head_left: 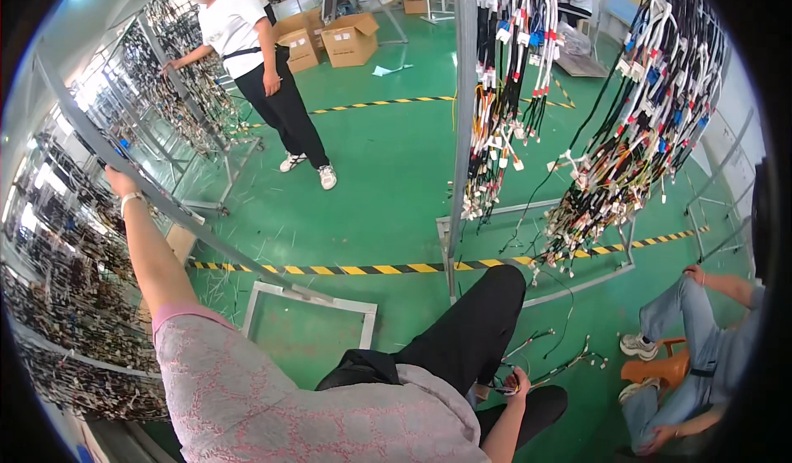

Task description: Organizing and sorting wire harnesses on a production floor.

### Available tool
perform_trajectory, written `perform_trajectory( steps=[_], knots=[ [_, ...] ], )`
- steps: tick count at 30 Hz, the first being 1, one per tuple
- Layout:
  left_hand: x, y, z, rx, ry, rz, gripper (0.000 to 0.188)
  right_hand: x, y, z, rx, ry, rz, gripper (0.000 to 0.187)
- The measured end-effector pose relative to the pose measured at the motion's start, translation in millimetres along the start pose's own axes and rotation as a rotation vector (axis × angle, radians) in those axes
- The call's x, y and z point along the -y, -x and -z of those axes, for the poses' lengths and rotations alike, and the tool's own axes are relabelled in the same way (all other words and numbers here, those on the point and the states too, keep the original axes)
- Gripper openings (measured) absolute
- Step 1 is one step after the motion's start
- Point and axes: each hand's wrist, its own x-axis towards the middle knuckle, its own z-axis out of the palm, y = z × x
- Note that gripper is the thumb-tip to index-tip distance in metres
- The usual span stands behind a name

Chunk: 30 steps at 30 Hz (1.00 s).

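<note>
My left arm reaches out to the far left. There my left hand is closed around the grey metal post of a rack densely hung with wire harnesses. Low beside my bent knee, my right hand is closed on a wire harness. Its dark, branching wires with small pale connectors spread out to the right above the green floor. Part of the bundle near my fingers is hidden by the hand and my leg.
Ahead on the right, another metal rack carries hanging harnesses. A person in a white shirt stands at the upper left by more racks. Someone in jeans sits at right near an orange stool. Cardboard boxes stand behind.
</note>
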Motion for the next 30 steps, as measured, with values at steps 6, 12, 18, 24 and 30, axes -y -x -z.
perform_trajectory(
  steps=[6, 12, 18, 24, 30],
  knots=[
    [-21, 17, -11, 0.038, 0.129, 0.075, 0.016, 5, 9, -6, 0.003, 0.023, 0.01, 0.03],
    [-24, 45, -21, -0.033, 0.017, 0.023, 0.031, 11, 15, -9, -0.089, 0.051, 0.01, 0.022],
    [-17, 7, 4, 0.037, 0.046, 0.056, 0.024, 1, 1, -8, -0.057, 0.066, 0.021, 0.017],
    [-17, 40, -14, 0.062, 0.164, 0.115, 0.021, 2, -6, 1, -0.08, 0.088, 0.058, 0.021],
    [-19, 38, -15, 0.063, 0.177, 0.057, 0.019, -5, -16, 2, -0.026, 0.173, 0.075, 0.023]
  ],
)
